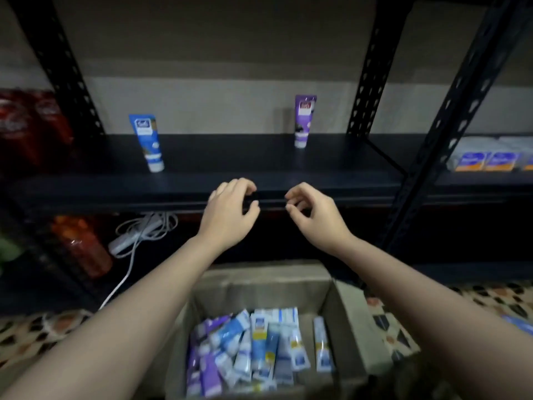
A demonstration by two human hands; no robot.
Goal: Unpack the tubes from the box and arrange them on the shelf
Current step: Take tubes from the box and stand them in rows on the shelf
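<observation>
An open cardboard box [354,319] sits on the floor below me, holding several blue, white and purple tubes [253,356]. On the dark shelf [230,157] a blue tube [147,142] stands cap-down at the left and a purple tube [303,121] stands cap-down further right and back. My left hand [230,209] and my right hand [314,212] hover side by side at the shelf's front edge, above the box. Both have curled, parted fingers with nothing in them.
Black perforated uprights [372,67] frame the shelf. Red bottles [31,125] stand at the left, blue-and-orange packs [487,160] at the right. On the lower shelf lie an orange bottle [83,246] and a white power strip with cable [135,235]. The floor is patterned.
</observation>
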